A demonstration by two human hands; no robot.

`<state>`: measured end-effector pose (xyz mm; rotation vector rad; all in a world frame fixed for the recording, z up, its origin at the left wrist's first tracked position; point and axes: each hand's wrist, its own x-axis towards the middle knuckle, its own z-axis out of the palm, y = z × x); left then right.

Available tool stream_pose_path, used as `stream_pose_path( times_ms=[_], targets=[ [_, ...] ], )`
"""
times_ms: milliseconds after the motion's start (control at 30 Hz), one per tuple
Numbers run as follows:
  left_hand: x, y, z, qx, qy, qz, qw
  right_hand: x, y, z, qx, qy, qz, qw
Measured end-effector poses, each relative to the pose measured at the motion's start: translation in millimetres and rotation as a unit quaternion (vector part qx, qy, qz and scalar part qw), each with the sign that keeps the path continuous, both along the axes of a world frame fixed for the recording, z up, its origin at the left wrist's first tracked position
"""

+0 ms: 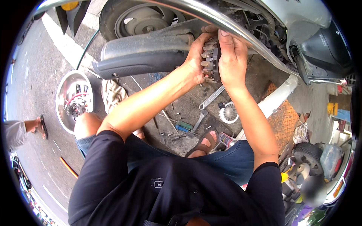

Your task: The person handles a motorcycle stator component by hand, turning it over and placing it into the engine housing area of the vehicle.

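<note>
My left hand (196,56) grips the left side of a dark, round metal part (213,62) with a row of raised blocks, its upper fingers reaching under the chrome rail (256,47) of a scooter. My right hand (232,60) holds the part's right side, fingertips up against the underside of the rail. Just left of my hands lie a dusty grey and black elongated housing (143,56) and the rear wheel (134,20). Below my hands on the ground are a long wrench (211,97), a white-rimmed fan piece (229,112), screwdrivers (182,125) and loose small parts.
A steel bowl (62,98) of parts and a rag (113,92) are left. Another person's sandalled foot (39,126) is at far left. Right are a white beam (275,98), rusty orange plate (283,132), tyre (307,158) and clutter. A spray can (226,139) lies by my foot.
</note>
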<state>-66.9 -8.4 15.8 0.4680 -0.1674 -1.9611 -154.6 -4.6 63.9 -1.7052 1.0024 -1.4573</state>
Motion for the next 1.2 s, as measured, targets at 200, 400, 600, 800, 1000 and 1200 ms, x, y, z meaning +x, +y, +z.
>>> stream_pose_path(
  times_ms=[200, 400, 600, 800, 1000, 1200],
  targets=[
    [21, -30, -9, -0.082, 0.153, -0.092, 0.981, -27, 37, 41, 0.047, 0.073, -0.021, 0.996],
    [9, -25, -7, -0.134, 0.099, -0.062, 0.984, -57, 94, 7, 0.343, -0.035, -0.049, 0.937],
    [-14, -15, -18, -0.107, 0.156, -0.105, 0.976, -43, 93, -26, 0.447, -0.285, 0.042, 0.847],
    [-13, -13, -18, -0.099, 0.088, -0.057, 0.990, -46, 90, -20, 0.427, -0.294, 0.083, 0.851],
    [-4, -20, -22, -0.140, 0.056, -0.118, 0.982, -47, 88, -14, 0.418, -0.307, 0.018, 0.855],
    [26, -16, 11, -0.086, -0.234, -0.184, 0.951, -64, 81, -18, 0.361, -0.285, -0.035, 0.887]
  ],
)
